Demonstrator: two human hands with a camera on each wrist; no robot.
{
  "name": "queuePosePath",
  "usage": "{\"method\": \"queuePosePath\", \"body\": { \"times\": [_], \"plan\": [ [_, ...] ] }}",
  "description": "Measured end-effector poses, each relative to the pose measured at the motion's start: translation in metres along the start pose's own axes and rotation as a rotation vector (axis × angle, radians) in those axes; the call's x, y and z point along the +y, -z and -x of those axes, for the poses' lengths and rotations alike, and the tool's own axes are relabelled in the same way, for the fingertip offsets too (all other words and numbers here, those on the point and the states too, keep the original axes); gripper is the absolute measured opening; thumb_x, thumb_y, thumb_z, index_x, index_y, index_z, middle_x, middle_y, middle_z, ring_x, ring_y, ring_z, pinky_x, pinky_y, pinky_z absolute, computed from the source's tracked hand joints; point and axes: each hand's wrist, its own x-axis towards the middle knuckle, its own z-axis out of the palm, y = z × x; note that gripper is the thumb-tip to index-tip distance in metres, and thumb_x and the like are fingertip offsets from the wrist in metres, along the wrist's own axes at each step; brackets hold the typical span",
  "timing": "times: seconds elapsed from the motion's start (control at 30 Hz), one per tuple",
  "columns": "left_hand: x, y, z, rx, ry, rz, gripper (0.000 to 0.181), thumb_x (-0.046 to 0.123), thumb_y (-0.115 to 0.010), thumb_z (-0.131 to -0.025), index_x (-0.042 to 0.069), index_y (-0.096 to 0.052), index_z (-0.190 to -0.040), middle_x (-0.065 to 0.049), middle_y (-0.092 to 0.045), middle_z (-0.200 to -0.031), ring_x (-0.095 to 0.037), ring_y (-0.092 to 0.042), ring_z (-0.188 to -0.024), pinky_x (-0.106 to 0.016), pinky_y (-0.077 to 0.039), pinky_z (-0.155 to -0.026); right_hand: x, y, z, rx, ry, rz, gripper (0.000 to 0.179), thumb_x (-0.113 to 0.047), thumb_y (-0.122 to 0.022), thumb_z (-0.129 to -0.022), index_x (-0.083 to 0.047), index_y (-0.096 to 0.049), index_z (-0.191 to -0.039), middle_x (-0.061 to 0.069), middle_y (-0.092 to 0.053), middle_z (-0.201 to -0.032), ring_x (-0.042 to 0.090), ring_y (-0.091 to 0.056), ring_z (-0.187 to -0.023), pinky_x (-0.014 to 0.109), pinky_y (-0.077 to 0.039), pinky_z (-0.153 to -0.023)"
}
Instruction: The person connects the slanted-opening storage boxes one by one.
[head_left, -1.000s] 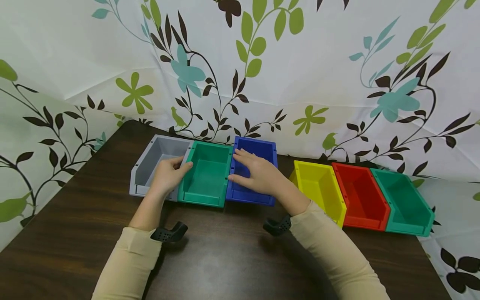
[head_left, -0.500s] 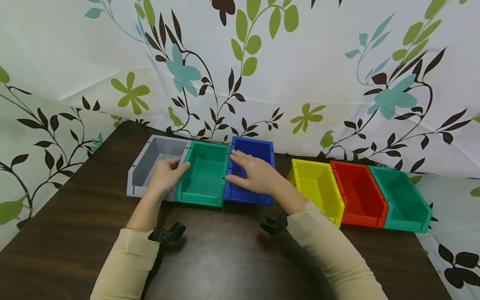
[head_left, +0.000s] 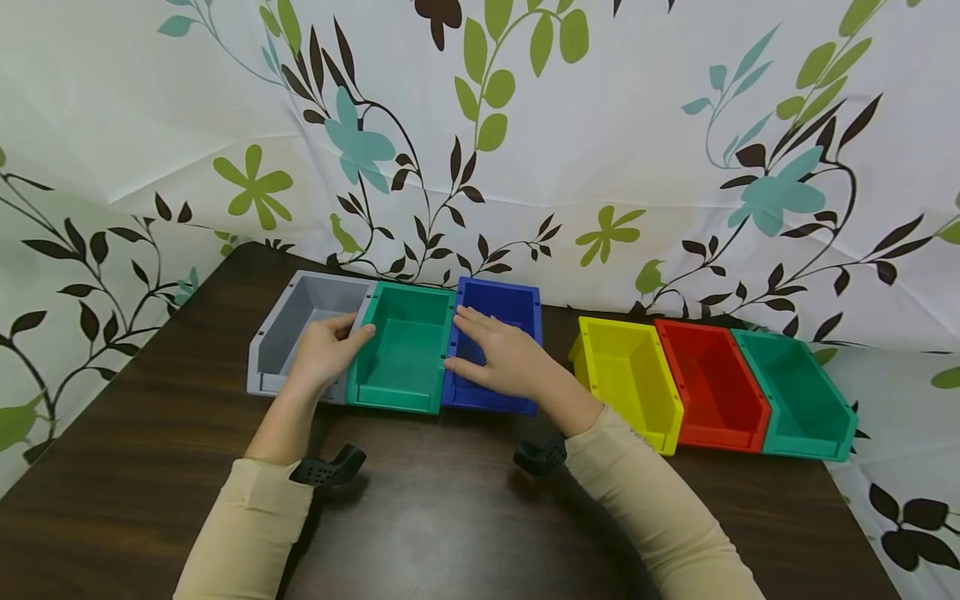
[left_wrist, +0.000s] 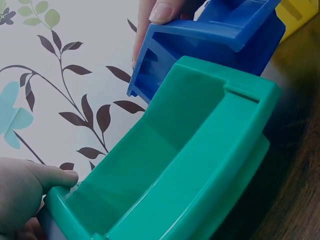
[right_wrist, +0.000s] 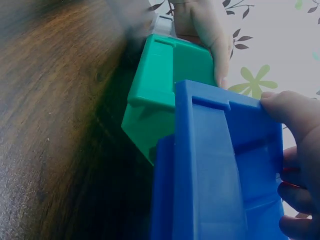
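My left hand pinches the adjoining side walls of a grey storage bin and a green storage bin. Its thumb lies over the green rim; the other fingers drop into the grey bin and are mostly hidden. Over a blue storage bin lies my right hand, fingers extended leftward. Its thumb touches the blue bin's left rim, and the fingertips rest near that rim farther back. The blue bin sits beside the green one; their front edges are nearly level.
A yellow bin, a red bin and a second green bin stand side by side on the right. A gap separates them from the blue bin. Behind the dark wooden table hangs a leaf-patterned cloth.
The blue bin has slid slightly toward me beside the green bin, with my right hand on it. My left hand keeps its hold. The whole head view has shifted a little.
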Motion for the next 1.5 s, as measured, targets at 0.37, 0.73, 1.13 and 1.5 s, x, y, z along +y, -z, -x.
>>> {"method": "queuePosePath", "body": {
  "times": [0.37,0.73,1.13,1.5],
  "plan": [
    [-0.001,-0.001,-0.002,-0.001,-0.002,-0.003,0.058,0.034,-0.051,-0.097,-0.005,-0.043,-0.138,-0.029,-0.052,-0.132,-0.04,-0.053,-0.119,-0.051,-0.048,-0.093,0.002,-0.006,-0.001,-0.011,0.001,0.008,0.071,-0.053,-0.049,-0.093,-0.006,-0.037,-0.145,0.008,-0.032,-0.153,0.024,-0.031,-0.141,0.041,-0.026,-0.114],
    [-0.004,0.0,-0.002,-0.006,0.005,0.001,0.058,0.035,-0.05,-0.097,-0.005,-0.042,-0.139,-0.028,-0.054,-0.13,-0.037,-0.056,-0.114,-0.046,-0.05,-0.087,0.001,-0.018,-0.002,-0.007,0.007,0.01,0.07,-0.05,-0.049,-0.094,-0.004,-0.036,-0.145,0.009,-0.03,-0.154,0.021,-0.028,-0.143,0.041,-0.022,-0.115],
    [-0.001,-0.001,0.0,0.012,-0.014,-0.026,0.057,0.035,-0.05,-0.097,-0.005,-0.045,-0.137,-0.027,-0.058,-0.124,-0.033,-0.058,-0.105,-0.029,-0.048,-0.073,0.0,-0.031,0.005,0.002,-0.007,0.038,0.07,-0.051,-0.044,-0.096,-0.005,-0.031,-0.147,0.01,-0.026,-0.155,0.022,-0.026,-0.144,0.043,-0.022,-0.116],
    [-0.002,-0.001,0.001,0.005,0.023,-0.028,0.064,0.04,-0.048,-0.097,-0.005,-0.038,-0.141,-0.031,-0.052,-0.131,-0.041,-0.052,-0.118,-0.049,-0.049,-0.089,-0.001,-0.032,0.01,0.003,-0.068,0.015,0.07,-0.054,-0.041,-0.096,-0.01,-0.03,-0.149,0.007,-0.025,-0.156,0.022,-0.021,-0.145,0.045,-0.02,-0.116]
  ]
}}
